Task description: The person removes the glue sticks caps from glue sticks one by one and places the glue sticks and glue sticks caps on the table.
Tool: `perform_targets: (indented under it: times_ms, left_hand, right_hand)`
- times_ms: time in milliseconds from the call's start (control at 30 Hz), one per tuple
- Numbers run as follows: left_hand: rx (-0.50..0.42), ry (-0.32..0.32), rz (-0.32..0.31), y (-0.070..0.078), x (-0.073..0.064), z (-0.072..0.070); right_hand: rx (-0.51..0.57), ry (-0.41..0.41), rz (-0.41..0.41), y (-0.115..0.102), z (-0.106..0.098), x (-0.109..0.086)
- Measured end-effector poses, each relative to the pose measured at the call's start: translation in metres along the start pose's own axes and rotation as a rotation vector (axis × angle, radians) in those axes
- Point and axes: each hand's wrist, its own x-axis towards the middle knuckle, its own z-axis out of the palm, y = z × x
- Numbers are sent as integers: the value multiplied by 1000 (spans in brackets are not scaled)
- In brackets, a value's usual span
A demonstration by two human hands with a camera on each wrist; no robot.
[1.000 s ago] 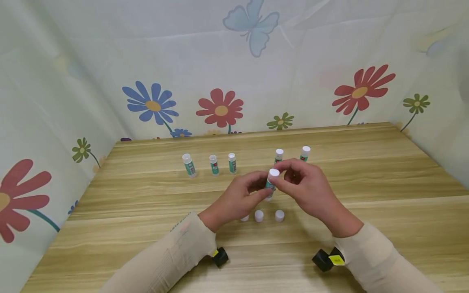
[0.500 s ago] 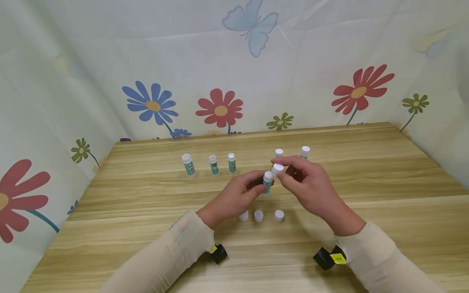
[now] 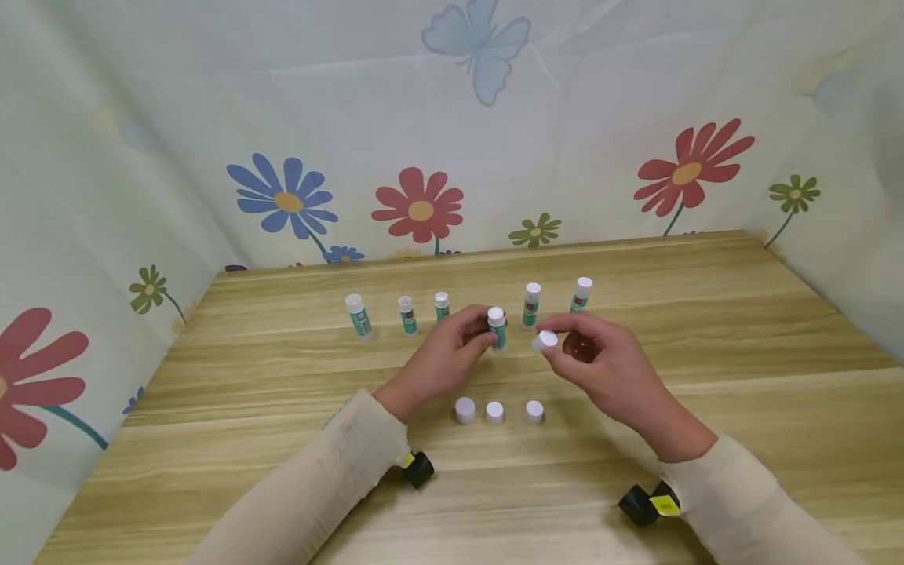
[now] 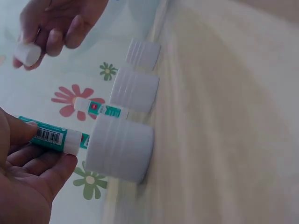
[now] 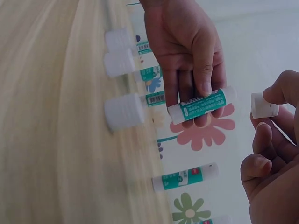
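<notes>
1. Left hand (image 3: 448,345): grip clamped on the tube (image 3: 498,333), thumb on the near side, fingers behind. The tube is raised above the table (image 3: 247,369), nearly upright, its white top end exposed and its green label facing partly outward.
2. Right hand (image 3: 613,357): grip clamped on the loose cap (image 3: 545,340), pinched between thumb and forefinger. The cap is off the table, to the right of the tube and apart from it.
3. Near row: three caps stand on the table, in front of the hands. The left cap (image 3: 464,410) is the largest; the middle cap (image 3: 494,412) stands closer to it than to the right cap (image 3: 534,411).
4. Far left: a large tube (image 3: 359,318), a second tube (image 3: 408,315) and a third tube (image 3: 442,306) stand upright in a row. The left hand hides the base of the third.
5. Far right: two more tubes with white tops stand upright, one (image 3: 530,306) beyond the gap between the hands, the other (image 3: 582,294) partly behind the right hand.
6. Far edge: a flower-printed curtain (image 3: 487,173) rises behind the table.
</notes>
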Motion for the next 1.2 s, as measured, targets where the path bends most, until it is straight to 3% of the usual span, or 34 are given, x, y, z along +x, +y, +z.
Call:
perform_targets:
  times_ms: [300,700,967,1200]
  left_hand:
    - [65,47,-91,-9,12,-6]
    - [180,-8,-163,-12,31,-5]
    - [203,-12,-181,-16,39,-5]
    - [224,-8,-212,-22,42,-3]
  right_hand:
    - [-90,-65,55,12,-5,-10]
    - [-201,-200,86,32,-12,-29]
    - [-228,-288,99,37,-8,-29]
    - [-275,-331,65,40,-8,-28]
